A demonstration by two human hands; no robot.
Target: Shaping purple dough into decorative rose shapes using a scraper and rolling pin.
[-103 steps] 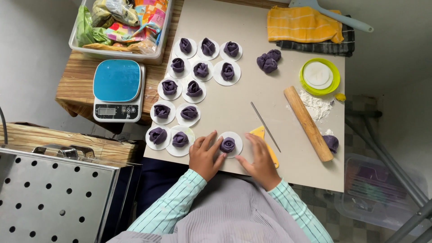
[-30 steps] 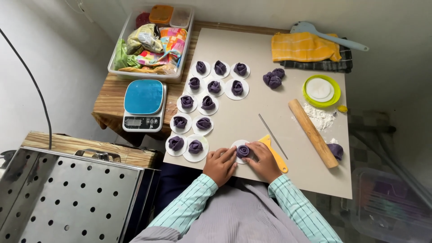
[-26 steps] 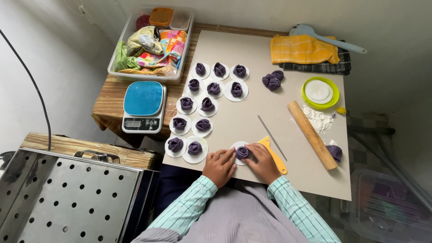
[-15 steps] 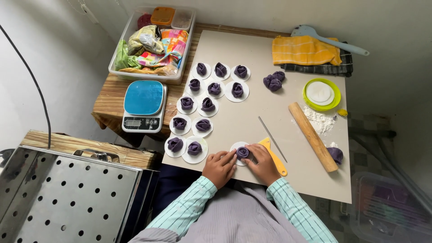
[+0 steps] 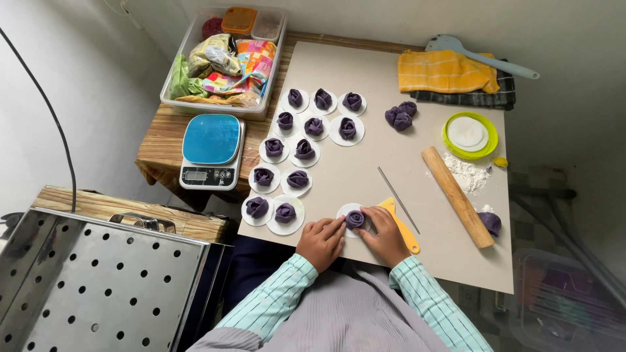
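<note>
Both hands close their fingertips from either side on a small purple rose-shaped dough piece (image 5: 355, 219), the left hand (image 5: 321, 240) touching it from the left and the right hand (image 5: 386, 234) from the right, while it sits on a round white paper disc (image 5: 345, 212) at the near edge of the beige work board (image 5: 365, 65). Just right of the right hand lies a yellow plastic scraper (image 5: 405, 229), with a thin metal skewer (image 5: 398, 199) and a wooden rolling pin (image 5: 457, 196) beyond it. To the left, finished purple dough roses on white discs (image 5: 287, 176) stand in rows beside a blue-topped kitchen scale (image 5: 211, 150).

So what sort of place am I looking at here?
Most likely a small home kitchen or cottage baking corner. A board holds rows of purple dough roses on white discs, with a rolling pin and a kitchen scale alongside. Both hands, left and right, shape another rose.
</note>
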